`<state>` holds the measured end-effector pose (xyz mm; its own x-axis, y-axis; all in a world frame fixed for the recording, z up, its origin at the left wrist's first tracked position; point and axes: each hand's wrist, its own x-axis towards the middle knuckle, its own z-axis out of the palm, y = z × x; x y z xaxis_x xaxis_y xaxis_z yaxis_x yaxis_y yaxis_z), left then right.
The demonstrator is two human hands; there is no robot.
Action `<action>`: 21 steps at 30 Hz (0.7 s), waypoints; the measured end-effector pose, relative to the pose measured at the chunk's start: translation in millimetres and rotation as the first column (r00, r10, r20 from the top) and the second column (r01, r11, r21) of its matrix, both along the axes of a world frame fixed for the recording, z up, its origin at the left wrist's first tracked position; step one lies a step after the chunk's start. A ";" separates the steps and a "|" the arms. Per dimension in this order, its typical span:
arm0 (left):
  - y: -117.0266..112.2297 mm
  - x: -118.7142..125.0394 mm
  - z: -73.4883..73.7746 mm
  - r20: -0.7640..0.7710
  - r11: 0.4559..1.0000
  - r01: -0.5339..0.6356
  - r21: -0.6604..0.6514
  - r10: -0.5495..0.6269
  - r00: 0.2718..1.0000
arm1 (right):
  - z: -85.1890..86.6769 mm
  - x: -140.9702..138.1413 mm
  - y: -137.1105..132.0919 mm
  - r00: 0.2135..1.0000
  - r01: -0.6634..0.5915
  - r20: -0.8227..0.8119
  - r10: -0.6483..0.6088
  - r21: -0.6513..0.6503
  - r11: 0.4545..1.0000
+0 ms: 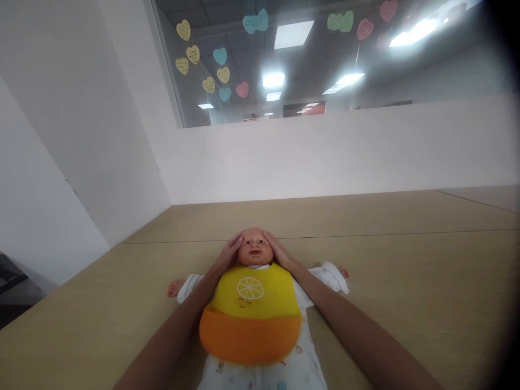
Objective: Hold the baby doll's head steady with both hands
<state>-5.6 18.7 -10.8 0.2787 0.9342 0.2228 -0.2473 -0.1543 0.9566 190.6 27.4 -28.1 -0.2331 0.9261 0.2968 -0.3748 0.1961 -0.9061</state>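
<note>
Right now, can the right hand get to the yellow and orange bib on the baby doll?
Probably yes. The right hand rests on the side of the baby doll's head, just above the yellow and orange bib with a lemon picture. Nothing lies between them, and the left hand is on the head's other side.

2 bare forearms, no sleeves, left hand [228, 253], right hand [277, 250], no jewellery visible

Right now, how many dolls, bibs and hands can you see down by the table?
Dolls: 1, the baby doll lying face up on the table.
Bibs: 1, the yellow and orange bib on the doll's chest.
Hands: 2, the left hand and the right hand, one on each side of the doll's head.
Total: 4.
</note>
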 end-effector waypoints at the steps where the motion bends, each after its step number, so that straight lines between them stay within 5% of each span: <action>1: -1.5 1.6 0.4 0.009 1.000 0.012 -0.024 -0.012 1.000 | 3.5 0.3 -3.2 1.000 0.013 -0.004 -0.013 0.006 1.000; 7: -11.7 11.5 5.9 0.098 0.944 0.100 -0.316 -0.072 0.993 | 18.1 -0.7 -16.3 0.998 0.064 -0.019 -0.064 -0.017 0.998; 21: -5.8 9.5 4.6 0.038 0.936 0.009 -0.351 0.005 0.999 | 21.1 4.2 -12.2 0.976 0.217 -0.029 -0.215 0.142 0.966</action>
<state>3.9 12.9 -6.1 0.2784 0.9542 -0.1093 -0.2840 0.1905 0.9397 194.8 15.2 -7.0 -0.0277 0.9015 0.4318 -0.3207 0.4012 -0.8580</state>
